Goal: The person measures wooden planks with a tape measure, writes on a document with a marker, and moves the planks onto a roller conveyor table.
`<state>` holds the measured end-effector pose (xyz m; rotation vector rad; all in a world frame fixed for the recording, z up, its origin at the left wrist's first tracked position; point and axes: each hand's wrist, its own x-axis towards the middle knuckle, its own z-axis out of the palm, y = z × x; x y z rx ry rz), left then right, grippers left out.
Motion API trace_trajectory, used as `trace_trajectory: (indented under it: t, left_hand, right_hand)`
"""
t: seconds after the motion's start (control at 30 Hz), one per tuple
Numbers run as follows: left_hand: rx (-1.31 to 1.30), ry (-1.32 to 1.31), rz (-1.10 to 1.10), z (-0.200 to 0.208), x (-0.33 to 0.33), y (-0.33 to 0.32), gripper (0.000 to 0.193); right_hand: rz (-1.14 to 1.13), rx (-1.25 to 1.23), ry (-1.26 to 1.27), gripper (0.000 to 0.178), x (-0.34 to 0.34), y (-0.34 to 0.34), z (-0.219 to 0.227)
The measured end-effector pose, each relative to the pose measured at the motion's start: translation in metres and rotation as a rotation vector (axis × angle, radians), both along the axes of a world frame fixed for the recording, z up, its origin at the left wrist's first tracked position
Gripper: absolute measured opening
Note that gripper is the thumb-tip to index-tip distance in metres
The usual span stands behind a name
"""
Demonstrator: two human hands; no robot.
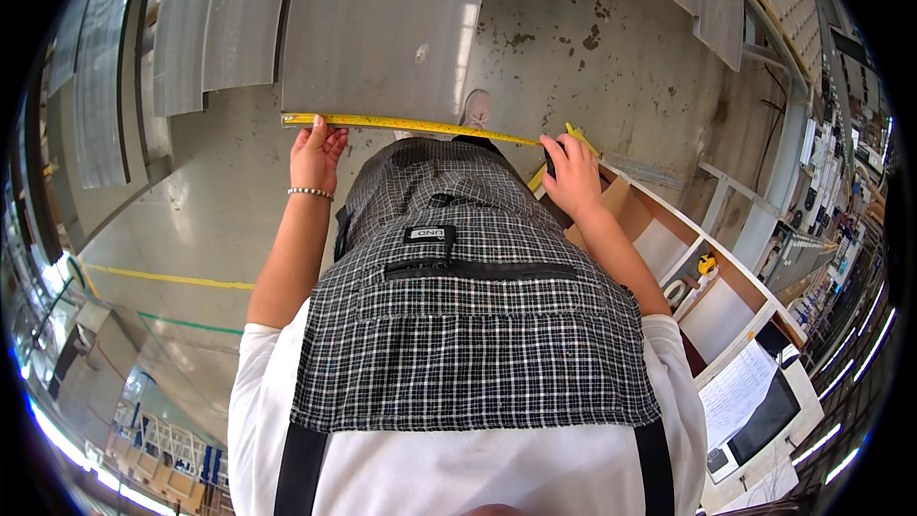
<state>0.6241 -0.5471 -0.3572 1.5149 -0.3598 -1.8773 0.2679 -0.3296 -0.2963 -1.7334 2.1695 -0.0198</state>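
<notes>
A yellow tape measure blade stretches from left to right along the near edge of a grey metal sheet. At the sheet's near left corner, my left hand pinches the blade's end, thumb on top and fingers curled beneath. My right hand is wrapped around the dark tape measure case, which its fingers mostly hide. The blade runs past the sheet's right edge to reach that case.
More grey metal sheets lie at the far left and far right. On my right stands a white compartment shelf with a yellow-and-black tape measure, a tape roll, and a written paper. A yellow line crosses the floor.
</notes>
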Motion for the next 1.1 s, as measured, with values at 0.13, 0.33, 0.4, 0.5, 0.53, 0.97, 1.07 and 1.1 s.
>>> trace_trajectory:
  t: [0.13,0.33,0.4,0.5,0.53,0.97,1.07,1.1]
  left_hand:
    - [0.003,-0.009,0.008,-0.002,0.002,-0.001,0.02]
    - [0.0,-0.028,0.018,-0.004,0.007,-0.003,0.021]
    - [0.0,-0.024,0.021,-0.004,0.007,-0.004,0.021]
    - [0.006,-0.03,0.023,-0.006,0.008,-0.005,0.02]
    - [0.003,-0.029,0.023,-0.006,0.009,-0.005,0.02]
    - [-0.068,0.039,0.033,-0.026,0.009,0.005,0.017]
    - [-0.05,0.015,0.055,0.001,-0.012,0.003,0.019]
    - [-0.065,0.05,0.072,-0.002,-0.009,0.004,0.015]
  right_hand:
    - [0.018,-0.011,0.016,0.057,0.0,-0.003,0.0]
    - [0.014,-0.023,0.0,0.058,0.004,-0.006,-0.001]
    - [0.021,-0.023,0.001,0.058,0.004,-0.007,-0.002]
    - [0.028,-0.014,-0.003,0.058,0.004,-0.008,-0.002]
    - [0.031,-0.01,-0.005,0.058,0.004,-0.009,-0.002]
    - [0.033,-0.038,-0.002,0.059,0.001,-0.005,-0.006]
    - [0.021,-0.06,0.034,0.06,0.006,-0.002,0.0]
    - [0.03,-0.044,0.019,0.059,0.011,-0.006,0.002]
